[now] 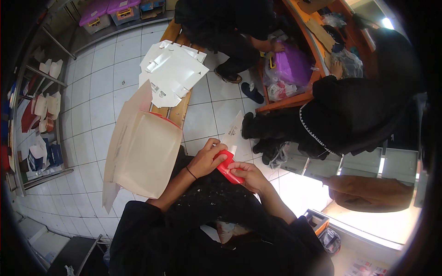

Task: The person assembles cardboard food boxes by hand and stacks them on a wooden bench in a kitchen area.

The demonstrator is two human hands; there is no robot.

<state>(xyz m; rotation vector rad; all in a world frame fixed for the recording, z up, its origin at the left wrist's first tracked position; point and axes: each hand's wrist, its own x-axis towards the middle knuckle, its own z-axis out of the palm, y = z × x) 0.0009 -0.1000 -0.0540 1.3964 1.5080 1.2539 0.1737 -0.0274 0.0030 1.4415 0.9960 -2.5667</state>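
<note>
Left hand (pixel 206 158): you are pinching the red carton's (pixel 229 166) upper end.
Right hand (pixel 248 177): fingers are gripping its lower end (axis slanting down-right).
Location: carton hovering over your lap, flattened box (pixel 147 156) just left.

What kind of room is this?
Probably a small workshop for folding cardboard boxes: flat white box blanks lie on a wooden bench, and shelves hold more packaging.

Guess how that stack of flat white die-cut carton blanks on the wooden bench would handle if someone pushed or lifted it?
The carton blanks look like thin flat sheets, so probably light and floppy when lifted by an edge. They lie loosely fanned, overhanging the narrow wooden bench, so a push would likely slide sheets apart, perhaps onto the floor.
</note>
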